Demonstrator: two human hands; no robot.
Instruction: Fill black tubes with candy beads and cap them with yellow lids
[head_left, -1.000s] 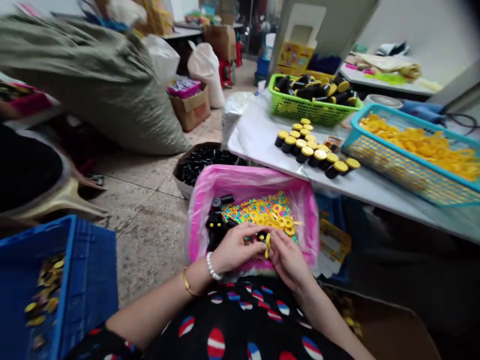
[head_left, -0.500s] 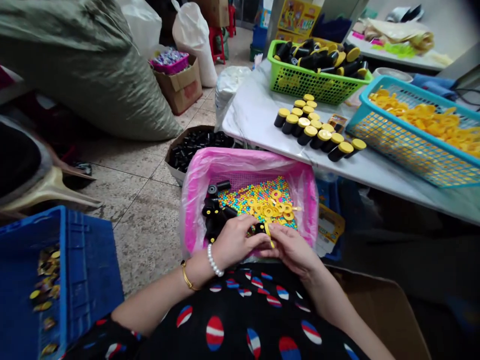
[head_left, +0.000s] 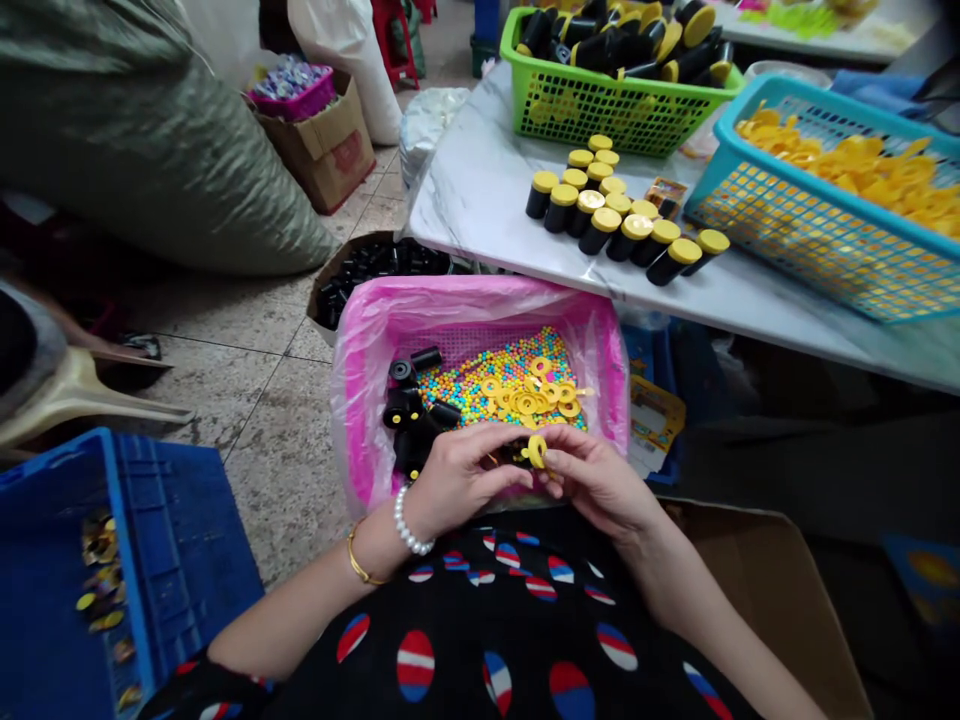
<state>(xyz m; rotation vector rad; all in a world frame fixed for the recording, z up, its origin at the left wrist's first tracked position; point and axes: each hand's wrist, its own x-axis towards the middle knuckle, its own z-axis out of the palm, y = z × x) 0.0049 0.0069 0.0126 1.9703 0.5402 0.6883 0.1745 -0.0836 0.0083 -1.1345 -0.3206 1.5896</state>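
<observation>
My left hand, with a pearl bracelet and gold bangle, grips a small black cylinder whose body is partly hidden by my fingers. My right hand pinches a yellow ring against that cylinder's end. Both hands are just over the near rim of a pink plastic-lined crate. Inside it lie multicoloured beads, a cluster of yellow rings and several black cylinders. My patterned black garment fills the bottom of the view.
A marble-topped table holds rows of yellow-capped black cylinders, a green basket and a teal basket of yellow caps. A blue crate stands lower left. A box of black cylinders and a large sack sit on the tiled floor.
The whole scene has shifted up and left in view as my head moved. The yellow ring has turned from edge-on to face-on between my fingers, against the black cylinder.
</observation>
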